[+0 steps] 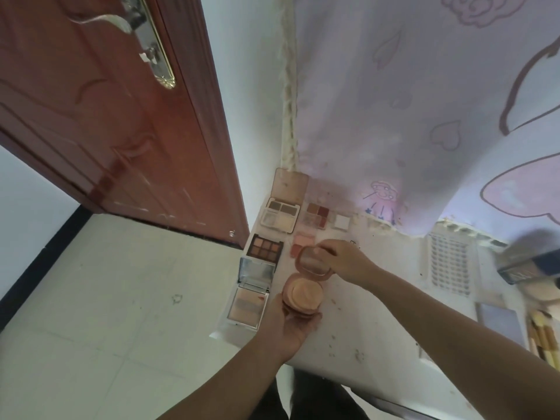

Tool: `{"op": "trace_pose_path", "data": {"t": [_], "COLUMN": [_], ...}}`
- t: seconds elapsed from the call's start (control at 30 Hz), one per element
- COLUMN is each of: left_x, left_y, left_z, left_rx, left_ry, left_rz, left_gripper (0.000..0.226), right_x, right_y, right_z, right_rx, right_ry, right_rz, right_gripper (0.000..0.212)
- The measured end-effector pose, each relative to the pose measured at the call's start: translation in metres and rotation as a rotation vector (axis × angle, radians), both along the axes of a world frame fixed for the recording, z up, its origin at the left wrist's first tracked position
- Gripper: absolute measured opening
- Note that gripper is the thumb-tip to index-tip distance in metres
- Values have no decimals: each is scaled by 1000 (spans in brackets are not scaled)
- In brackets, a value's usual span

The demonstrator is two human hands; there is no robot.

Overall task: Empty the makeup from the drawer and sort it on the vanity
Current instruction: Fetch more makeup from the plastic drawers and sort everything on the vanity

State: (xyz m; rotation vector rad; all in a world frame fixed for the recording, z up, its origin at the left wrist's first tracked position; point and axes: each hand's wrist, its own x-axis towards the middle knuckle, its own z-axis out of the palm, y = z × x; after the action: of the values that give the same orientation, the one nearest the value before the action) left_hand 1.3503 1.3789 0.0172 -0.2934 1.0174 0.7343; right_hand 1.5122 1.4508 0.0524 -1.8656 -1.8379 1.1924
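Observation:
A round peach compact [302, 295] is open over the white vanity [378, 322]. My left hand [286, 325] cups its base from below, fingers curled round it. My right hand [342, 262] pinches the raised lid [313, 263] at its far edge. Open palettes lie in rows at the vanity's left end: a silver-cased one [250, 294], a brown eyeshadow palette [265, 248], a beige palette with its lid up [281, 213], a red-toned palette [316, 216], a small white pan [341, 221] and a pink blush [303, 241].
A red-brown door [121, 131] stands open at the left over a tiled floor [106, 313]. A patterned curtain [424, 101] hangs behind the vanity. At the right lie a white grid tray [450, 265], a dark box [527, 268], a flat grey case [500, 321] and several brushes [545, 338].

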Motion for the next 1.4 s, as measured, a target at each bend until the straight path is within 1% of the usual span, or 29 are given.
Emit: {"op": "trace_pose_path", "data": {"t": [0.07,0.17,0.3,0.43,0.53,0.57,0.63,0.7,0.73,0.77,0.83,0.9,0.93,1.0,1.07,1.1,1.17,1.23,1.27,1.33,1.4], "left_x": [-2,-2,-2,1,4,7,15,30,42,55,86,117,131,156,175,181,186,184,181,174,165], "left_y": [0,1,2,4,4,2,-4,-11,-14,-17,-23,-28,-31,-37,-44,-47,-52,-54,-53,-51,-49], "left_z": [3,8,11,14,16,14,17,20,22,26,30,31,31,29,23,21,17,14,13,12,14], "left_rx": [20,7,22,-4,12,31,48,-28,-46,-51,-25,29,54,96,126,135,159,183,191,195,179], "left_ry": [65,122,176,197,238,270,329,297,288,276,278,263,255,254,262,266,268,271,271,228,103], "left_rz": [13,26,2,-3,-47,-77,-136,-138,-169,-199,-293,-423,-500,-625,-709,-735,-767,-771,-770,-762,-755], "left_gripper": [28,28,29,33,37,40,42,38,37,34,25,19,20,23,25,25,24,23,23,24,31], "right_x": [-7,-14,-20,-21,-10,-1,27,67,89,111,152,176,183,185,180,178,176,176,175,171,161], "right_y": [6,13,17,13,6,2,-8,-27,-39,-52,-83,-114,-130,-156,-176,-182,-189,-189,-187,-183,-176], "right_z": [-7,-14,-23,-25,-17,-13,-3,9,14,18,21,15,8,-9,-26,-32,-38,-36,-34,-27,-17], "right_rx": [22,5,-20,-36,-29,-18,13,-26,-50,-49,-48,-108,-150,-212,-220,-201,-115,-24,1,-9,-5], "right_ry": [2,63,34,74,76,79,67,123,149,118,-83,-235,-306,-460,-554,-585,-621,-617,-583,-437,-286], "right_rz": [16,5,4,-40,-74,-98,-159,-269,-326,-365,-374,-345,-297,-116,50,99,134,128,119,52,-23], "right_gripper": [21,27,24,23,35,35,26,14,11,12,15,16,20,40,63,71,72,61,57,55,57]}}
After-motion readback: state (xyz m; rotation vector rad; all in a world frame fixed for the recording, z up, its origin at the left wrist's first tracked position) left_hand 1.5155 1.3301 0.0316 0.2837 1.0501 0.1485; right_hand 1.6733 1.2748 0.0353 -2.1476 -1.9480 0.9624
